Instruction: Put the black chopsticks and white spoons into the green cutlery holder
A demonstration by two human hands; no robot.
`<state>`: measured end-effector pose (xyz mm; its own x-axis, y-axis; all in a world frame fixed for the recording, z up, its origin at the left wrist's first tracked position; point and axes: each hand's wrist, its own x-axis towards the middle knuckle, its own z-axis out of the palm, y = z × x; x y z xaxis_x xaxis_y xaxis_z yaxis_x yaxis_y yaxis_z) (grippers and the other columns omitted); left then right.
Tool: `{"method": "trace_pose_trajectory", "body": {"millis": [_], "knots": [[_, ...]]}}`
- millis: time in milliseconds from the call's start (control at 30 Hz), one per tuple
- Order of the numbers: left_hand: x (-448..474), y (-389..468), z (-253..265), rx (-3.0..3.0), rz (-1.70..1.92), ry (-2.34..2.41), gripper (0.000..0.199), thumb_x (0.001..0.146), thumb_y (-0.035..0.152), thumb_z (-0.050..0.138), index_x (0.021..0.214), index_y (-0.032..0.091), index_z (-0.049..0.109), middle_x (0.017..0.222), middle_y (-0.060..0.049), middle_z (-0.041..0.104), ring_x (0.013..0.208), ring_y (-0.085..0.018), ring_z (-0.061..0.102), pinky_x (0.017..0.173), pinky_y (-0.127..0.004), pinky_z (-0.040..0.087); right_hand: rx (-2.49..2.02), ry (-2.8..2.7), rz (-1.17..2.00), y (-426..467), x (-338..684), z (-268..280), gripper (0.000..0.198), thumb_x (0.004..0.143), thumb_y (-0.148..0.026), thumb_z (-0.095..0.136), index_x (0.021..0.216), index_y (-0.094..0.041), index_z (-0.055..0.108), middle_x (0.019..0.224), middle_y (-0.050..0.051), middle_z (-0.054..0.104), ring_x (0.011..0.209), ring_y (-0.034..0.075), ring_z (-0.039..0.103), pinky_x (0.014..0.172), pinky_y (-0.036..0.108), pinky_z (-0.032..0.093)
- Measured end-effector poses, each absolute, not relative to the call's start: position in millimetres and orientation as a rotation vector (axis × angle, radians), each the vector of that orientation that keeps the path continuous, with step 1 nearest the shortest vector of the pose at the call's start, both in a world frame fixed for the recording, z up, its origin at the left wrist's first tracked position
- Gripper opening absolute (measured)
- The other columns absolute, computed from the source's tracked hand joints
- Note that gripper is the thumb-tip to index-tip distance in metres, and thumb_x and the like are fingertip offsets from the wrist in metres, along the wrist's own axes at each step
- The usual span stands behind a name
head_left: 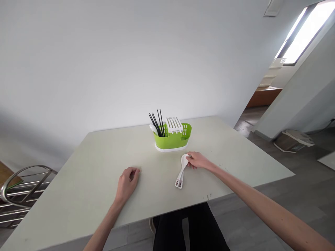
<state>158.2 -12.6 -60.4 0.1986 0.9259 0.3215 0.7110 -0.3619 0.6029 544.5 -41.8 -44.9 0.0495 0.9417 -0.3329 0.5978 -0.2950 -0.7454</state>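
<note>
At the far left a metal rack stands beside the table, well apart from the work. The left hand rests on the tabletop with its fingers curled loosely under, holding nothing. To its right lie two white spoons, stacked one on the other, handles pointing toward the person and bowls toward the green caddy. The right hand has its fingertips pinched on the bowl end of the spoons (how firmly is hard to tell from this angle), which rest on the table just in front of the caddy.

A grip on both spoons at once calls for the fingers to close around the stacked bowls together, since the handles may slide apart. The black chopsticks stand up in the caddy's left compartment and a white slotted insert fills the middle, so both crowd the way in from above.
</note>
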Motion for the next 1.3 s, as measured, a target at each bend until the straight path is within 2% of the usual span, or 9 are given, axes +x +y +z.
{"method": "trace_pose_trajectory", "body": {"millis": [100,267,467,667,800,900,967,1200,1300], "knots": [[159.1,-13.0,-59.7,2.151,0.922,1.543,0.035,0.098,0.052,0.051,0.088,0.024,0.069,0.088,-0.005,0.074,0.082,-0.022,0.066,0.075,-0.034,0.05,-1.912,-1.537,1.133,-43.3,542.9,-43.1,0.018,0.101,-0.018,0.046,0.096,-0.019,0.064,0.072,0.0,0.077,0.049,0.011,0.065,0.05,0.021,0.05],[160.5,-14.0,-58.3,2.131,0.917,1.55,0.036,0.098,0.053,0.051,0.089,0.024,0.069,0.09,-0.005,0.074,0.082,-0.023,0.066,0.074,-0.034,0.05,-1.881,-1.545,1.09,-51.0,544.6,-31.1,0.02,0.102,-0.019,0.044,0.092,-0.02,0.062,0.071,0.0,0.075,0.05,0.012,0.063,0.051,0.022,0.05],[160.7,-14.1,-57.7,2.133,0.933,1.532,0.035,0.097,0.052,0.05,0.088,0.024,0.068,0.088,-0.005,0.073,0.08,-0.023,0.065,0.078,-0.036,0.051,-1.777,-1.564,0.893,-60.9,546.0,20.5,0.018,0.106,-0.03,0.044,0.096,-0.024,0.057,0.083,-0.001,0.077,0.056,0.012,0.066,0.056,0.022,0.05],[160.9,-15.3,-57.4,2.145,0.928,1.537,0.035,0.097,0.052,0.049,0.086,0.024,0.066,0.085,-0.005,0.071,0.079,-0.023,0.064,0.076,-0.035,0.051,-1.578,-1.609,0.203,-47.2,519.0,94.0,0.026,0.11,-0.038,0.037,0.113,-0.024,0.058,0.084,0.0,0.079,0.059,0.015,0.068,0.065,0.026,0.048],[159.8,-16.5,-57.8,2.154,0.934,1.531,0.035,0.098,0.051,0.049,0.086,0.024,0.067,0.084,-0.005,0.071,0.077,-0.022,0.064,0.074,-0.035,0.051,-1.585,-1.627,-0.304,-16.3,502.9,116.6,0.033,0.112,-0.038,0.033,0.124,-0.021,0.059,0.084,0.004,0.079,0.069,0.02,0.071,0.059,0.026,0.038],[158.4,-16.9,-57.8,2.165,0.945,1.517,0.035,0.099,0.051,0.049,0.086,0.024,0.067,0.084,-0.005,0.071,0.078,-0.022,0.065,0.074,-0.034,0.052,-1.631,-1.725,-0.573,8.1,491.6,119.6,0.036,0.113,-0.035,0.031,0.125,-0.019,0.061,0.083,0.006,0.078,0.07,0.02,0.069,0.057,0.026,0.029],[157.9,-17.4,-57.0,2.166,0.946,1.513,0.035,0.099,0.051,0.049,0.086,0.024,0.067,0.083,-0.005,0.071,0.08,-0.023,0.065,0.075,-0.035,0.052,-1.664,-1.836,-0.644,20.8,483.7,116.9,0.036,0.113,-0.031,0.03,0.123,-0.018,0.062,0.082,0.007,0.078,0.07,0.02,0.067,0.058,0.027,0.027],[158.6,-20.7,-53.4,2.129,0.927,1.507,0.034,0.099,0.049,0.048,0.085,0.024,0.066,0.084,-0.005,0.07,0.081,-0.023,0.064,0.077,-0.036,0.051,-1.561,-2.186,-0.835,43.9,463.6,86.5,0.031,0.107,-0.009,0.036,0.111,-0.013,0.067,0.081,0.012,0.075,0.081,0.025,0.063,0.073,0.034,0.034],[157.7,-20.4,-54.7,2.128,0.94,1.501,0.034,0.099,0.049,0.048,0.085,0.024,0.065,0.084,-0.005,0.07,0.081,-0.023,0.064,0.077,-0.036,0.051,-1.48,-2.255,-0.927,47.7,460.2,74.4,0.031,0.105,-0.005,0.038,0.108,-0.012,0.068,0.079,0.012,0.074,0.087,0.027,0.061,0.081,0.037,0.035]]}}
